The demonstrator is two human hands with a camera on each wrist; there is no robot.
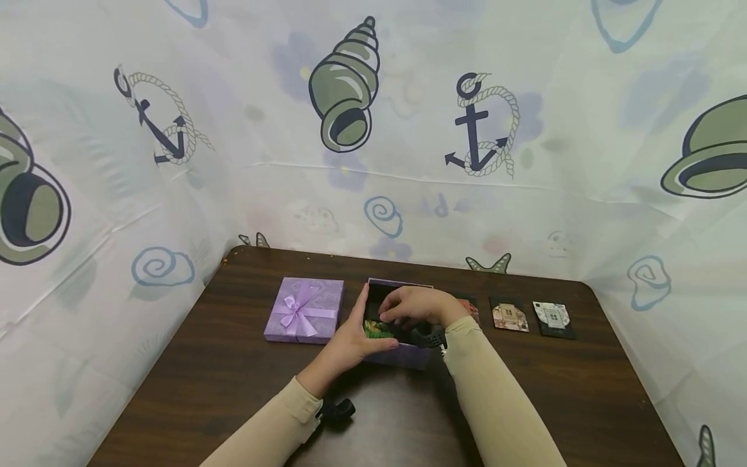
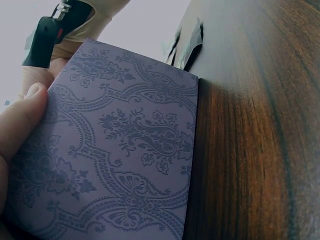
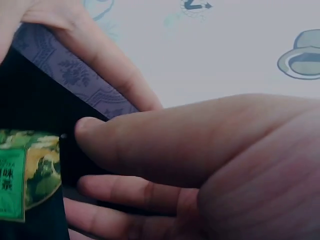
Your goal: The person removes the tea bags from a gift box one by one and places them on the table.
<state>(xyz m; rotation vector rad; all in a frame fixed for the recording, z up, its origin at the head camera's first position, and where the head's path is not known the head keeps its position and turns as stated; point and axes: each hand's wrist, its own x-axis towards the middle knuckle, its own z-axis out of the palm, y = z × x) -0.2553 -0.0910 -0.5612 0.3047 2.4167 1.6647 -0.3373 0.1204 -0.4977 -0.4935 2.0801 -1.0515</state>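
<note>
An open purple patterned gift box (image 1: 405,357) with a dark inside stands on the table. My left hand (image 1: 350,337) holds its near-left corner, thumb at the near wall and fingers along the left wall. In the left wrist view the thumb (image 2: 30,112) lies against the box's patterned outer wall (image 2: 125,135). A green and black packet (image 3: 30,175) lies inside the box. My right hand (image 1: 417,305) reaches in over it. In the right wrist view, its fingertips are beside the packet's edge, and a gap shows between thumb and fingers.
The purple lid (image 1: 306,311) with a ribbon bow lies left of the box. To the right, a red-patterned packet (image 1: 469,308) is partly hidden by the right arm, then a beige one (image 1: 509,316) and a white one (image 1: 553,318). Patterned cloth (image 1: 408,130) hangs behind the table.
</note>
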